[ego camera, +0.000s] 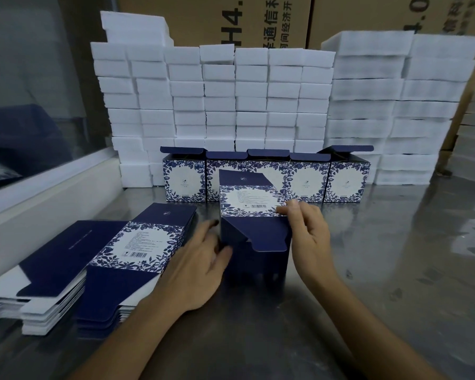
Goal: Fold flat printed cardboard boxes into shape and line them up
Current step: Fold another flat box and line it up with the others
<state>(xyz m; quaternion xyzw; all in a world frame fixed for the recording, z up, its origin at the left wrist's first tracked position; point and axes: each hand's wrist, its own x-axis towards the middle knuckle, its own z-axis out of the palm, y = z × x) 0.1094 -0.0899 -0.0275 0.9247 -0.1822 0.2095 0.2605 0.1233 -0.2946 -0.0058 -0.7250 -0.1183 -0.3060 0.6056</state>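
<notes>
A blue-and-white floral box [247, 204] lies half formed on the metal table [395, 256], its dark blue end flaps [261, 237] open toward me. My left hand [200, 267] presses its straight fingers against the box's left side flap. My right hand [307, 231] grips the box's right edge, thumb on the printed panel. Behind it, several folded boxes [346, 182] stand in a row with lids up. Two stacks of flat boxes [137, 250] lie at the left.
White foam blocks [231, 100] are stacked in a tall wall behind the row, with brown cartons [258, 20] further back. A white ledge and glass panel [39, 105] run along the left. Bare metal tabletop spreads at the right and near me.
</notes>
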